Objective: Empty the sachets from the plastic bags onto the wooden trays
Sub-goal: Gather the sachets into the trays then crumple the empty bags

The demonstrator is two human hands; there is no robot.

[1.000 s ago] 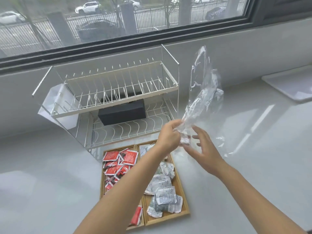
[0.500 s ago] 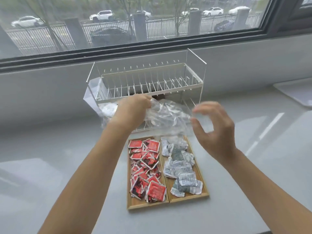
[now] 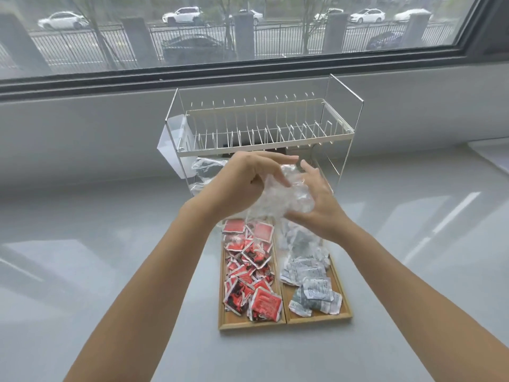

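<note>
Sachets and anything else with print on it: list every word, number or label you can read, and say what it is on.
None can be read.
White sachets in the right tray: dark print, too small and blurred to read.
Red sachets in the left tray: dark markings, unreadable.
Clear plastic bag between the left hand and right hand: no print visible.

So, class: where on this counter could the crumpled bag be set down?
Bare counter lies left of the wooden trays, and more to their right. Both trays are crowded with sachets, and the dish rack borders them behind.
</note>
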